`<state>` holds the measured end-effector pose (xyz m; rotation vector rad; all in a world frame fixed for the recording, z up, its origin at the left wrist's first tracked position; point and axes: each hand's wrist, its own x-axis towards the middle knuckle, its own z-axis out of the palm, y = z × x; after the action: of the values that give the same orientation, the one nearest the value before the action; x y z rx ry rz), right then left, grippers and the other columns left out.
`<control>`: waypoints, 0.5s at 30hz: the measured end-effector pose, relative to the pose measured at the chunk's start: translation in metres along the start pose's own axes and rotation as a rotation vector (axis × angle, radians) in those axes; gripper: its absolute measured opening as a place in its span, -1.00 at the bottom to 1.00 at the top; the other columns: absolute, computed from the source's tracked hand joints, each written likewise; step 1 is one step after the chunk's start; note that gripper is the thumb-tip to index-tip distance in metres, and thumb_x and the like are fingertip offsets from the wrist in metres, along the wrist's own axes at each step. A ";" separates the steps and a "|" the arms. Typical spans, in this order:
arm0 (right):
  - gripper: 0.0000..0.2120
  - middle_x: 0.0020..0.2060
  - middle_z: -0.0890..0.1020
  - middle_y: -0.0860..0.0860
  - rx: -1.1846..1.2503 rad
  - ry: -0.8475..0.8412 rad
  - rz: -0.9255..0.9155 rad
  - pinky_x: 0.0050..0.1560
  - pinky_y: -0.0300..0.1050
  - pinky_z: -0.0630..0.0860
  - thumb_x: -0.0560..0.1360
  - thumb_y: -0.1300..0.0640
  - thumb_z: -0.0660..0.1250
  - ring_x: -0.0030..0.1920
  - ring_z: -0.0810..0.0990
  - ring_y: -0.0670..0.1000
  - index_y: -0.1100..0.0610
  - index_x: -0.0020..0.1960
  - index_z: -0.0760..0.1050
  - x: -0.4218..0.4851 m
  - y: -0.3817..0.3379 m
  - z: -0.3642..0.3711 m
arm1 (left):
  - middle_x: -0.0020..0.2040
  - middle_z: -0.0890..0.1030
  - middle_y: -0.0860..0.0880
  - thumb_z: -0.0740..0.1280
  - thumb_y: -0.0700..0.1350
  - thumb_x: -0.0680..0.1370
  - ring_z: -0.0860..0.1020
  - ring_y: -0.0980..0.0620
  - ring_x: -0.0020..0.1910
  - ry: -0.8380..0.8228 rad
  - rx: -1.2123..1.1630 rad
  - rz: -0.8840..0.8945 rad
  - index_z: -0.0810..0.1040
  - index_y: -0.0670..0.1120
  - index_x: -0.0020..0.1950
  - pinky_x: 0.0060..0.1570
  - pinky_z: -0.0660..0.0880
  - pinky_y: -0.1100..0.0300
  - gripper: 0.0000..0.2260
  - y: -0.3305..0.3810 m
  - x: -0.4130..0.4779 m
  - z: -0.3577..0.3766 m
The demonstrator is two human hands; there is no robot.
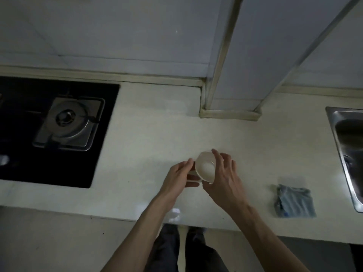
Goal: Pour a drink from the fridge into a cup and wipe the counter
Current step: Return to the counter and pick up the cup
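Note:
A white cup (204, 167) with a handle is held just above or on the pale counter (149, 134), its mouth tilted toward me and nothing visible inside. My left hand (177, 178) grips the handle on the cup's left side. My right hand (222, 179) wraps round the cup's right wall, with the fingers curled over the rim. A folded blue-grey cloth (294, 202) lies on the counter to the right of my hands. No drink container or fridge is in view.
A black gas hob (51, 132) with a steel burner fills the counter's left part. A steel sink (347, 154) is at the right edge. A tiled pillar (231, 107) juts onto the counter behind the cup. The counter's front edge runs below my wrists.

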<state>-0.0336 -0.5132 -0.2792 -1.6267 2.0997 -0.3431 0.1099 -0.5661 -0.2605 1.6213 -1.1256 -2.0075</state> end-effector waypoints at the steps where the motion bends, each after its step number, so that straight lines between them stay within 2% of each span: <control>1: -0.08 0.35 0.28 0.09 0.002 -0.006 -0.007 0.18 0.00 0.52 0.35 0.04 0.52 0.29 0.32 0.11 0.09 0.54 0.06 0.004 -0.002 -0.002 | 0.01 0.69 -0.13 0.16 0.12 0.64 0.68 -0.07 -0.01 0.006 -0.006 -0.007 0.60 -0.12 0.19 0.11 0.59 -0.04 -0.61 0.002 0.003 -0.002; 9: -0.09 0.37 0.27 0.09 0.011 -0.029 -0.071 0.13 -0.03 0.50 0.34 -0.02 0.53 0.32 0.30 0.08 0.07 0.52 0.08 0.074 -0.037 -0.022 | -0.01 0.70 -0.15 0.20 0.07 0.63 0.68 -0.11 -0.04 0.078 -0.116 0.014 0.61 -0.15 0.16 0.11 0.59 -0.05 -0.65 0.048 0.041 -0.034; 15: -0.09 0.30 0.35 0.15 -0.017 0.065 -0.225 0.17 0.02 0.51 0.29 0.02 0.58 0.23 0.39 0.10 0.15 0.48 0.17 0.166 -0.075 -0.025 | 0.06 0.67 -0.21 0.20 -0.02 0.65 0.68 -0.12 -0.08 0.120 -0.214 0.144 0.58 -0.23 0.19 0.07 0.61 0.02 -0.67 0.109 0.083 -0.082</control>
<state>-0.0146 -0.6945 -0.2568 -1.8912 1.9732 -0.4579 0.1372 -0.7216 -0.2389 1.4870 -0.9215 -1.8433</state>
